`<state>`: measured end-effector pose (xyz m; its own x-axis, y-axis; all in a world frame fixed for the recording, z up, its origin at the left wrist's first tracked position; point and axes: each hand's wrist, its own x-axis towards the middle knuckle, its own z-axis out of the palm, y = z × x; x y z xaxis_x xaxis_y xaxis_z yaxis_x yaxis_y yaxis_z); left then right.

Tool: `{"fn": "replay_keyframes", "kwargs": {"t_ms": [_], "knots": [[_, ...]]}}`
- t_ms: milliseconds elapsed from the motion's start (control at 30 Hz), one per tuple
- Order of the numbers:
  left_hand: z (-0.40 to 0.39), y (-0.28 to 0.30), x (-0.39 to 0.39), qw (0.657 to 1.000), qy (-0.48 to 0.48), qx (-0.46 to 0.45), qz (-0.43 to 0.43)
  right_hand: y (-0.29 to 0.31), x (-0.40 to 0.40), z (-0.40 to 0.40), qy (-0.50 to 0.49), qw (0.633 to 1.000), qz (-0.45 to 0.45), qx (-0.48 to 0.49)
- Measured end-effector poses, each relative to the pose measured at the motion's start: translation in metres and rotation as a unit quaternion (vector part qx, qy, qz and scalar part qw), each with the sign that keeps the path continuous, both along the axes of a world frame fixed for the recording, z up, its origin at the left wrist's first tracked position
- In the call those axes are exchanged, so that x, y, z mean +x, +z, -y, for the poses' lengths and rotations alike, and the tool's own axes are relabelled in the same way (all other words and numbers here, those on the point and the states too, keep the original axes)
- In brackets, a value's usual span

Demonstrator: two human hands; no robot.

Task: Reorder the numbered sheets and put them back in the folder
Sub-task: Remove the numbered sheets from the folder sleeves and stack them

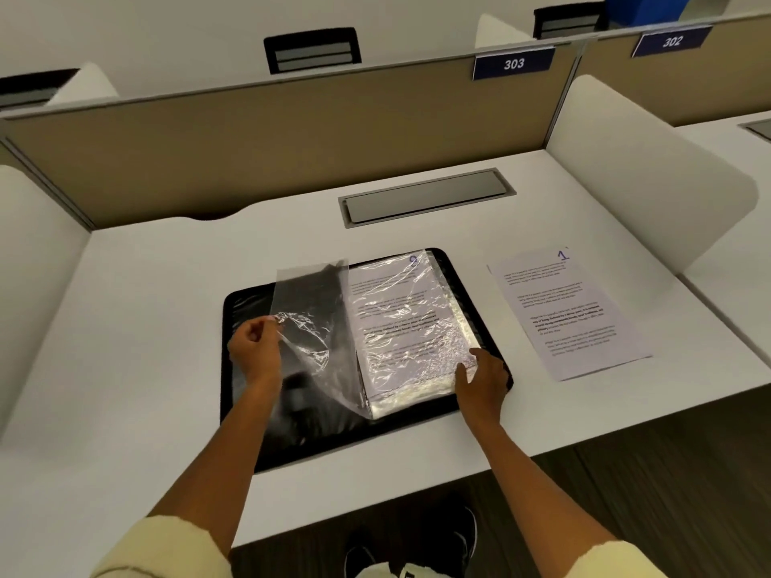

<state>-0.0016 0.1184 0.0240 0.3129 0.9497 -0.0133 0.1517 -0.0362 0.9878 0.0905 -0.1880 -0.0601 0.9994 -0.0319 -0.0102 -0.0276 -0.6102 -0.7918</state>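
A black folder point(479, 285) lies open on the white desk. Its right side holds a stack of clear plastic sleeves with printed sheets; the top sheet point(400, 319) bears a blue handwritten number at its far corner. My left hand point(254, 348) pinches the edge of an empty clear sleeve point(308, 310) and holds it lifted over the folder's left half. My right hand point(484, 377) rests on the near right corner of the sleeve stack, thumb on the plastic. A loose sheet numbered 1 point(571, 314) lies flat on the desk to the right of the folder.
A grey cable hatch point(425, 194) is set into the desk behind the folder. A tan partition point(292, 131) with a label 303 closes the back, and white side panels point(626, 168) flank the desk. The desk's front edge runs just below the folder.
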Motion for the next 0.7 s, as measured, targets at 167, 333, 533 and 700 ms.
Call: {"fn": "replay_keyframes", "kwargs": {"t_ms": [167, 333, 533, 700], "knots": [[-0.034, -0.017, -0.036, 0.994, -0.04, 0.024, -0.095, 0.01, 0.001, 0.002, -0.022, 1.0, -0.012, 0.004], [-0.051, -0.029, -0.063, 0.978, -0.038, 0.035, -0.204, 0.03, 0.001, 0.003, -0.043, 0.998, -0.037, 0.023], [-0.044, -0.032, -0.071, 0.954, -0.038, 0.052, -0.291, 0.042, -0.009, 0.005, -0.055, 0.998, -0.028, 0.018], [-0.021, -0.044, -0.055, 0.923, -0.142, 0.194, -0.302, 0.043, -0.013, 0.003, -0.062, 0.998, 0.002, -0.007]]}}
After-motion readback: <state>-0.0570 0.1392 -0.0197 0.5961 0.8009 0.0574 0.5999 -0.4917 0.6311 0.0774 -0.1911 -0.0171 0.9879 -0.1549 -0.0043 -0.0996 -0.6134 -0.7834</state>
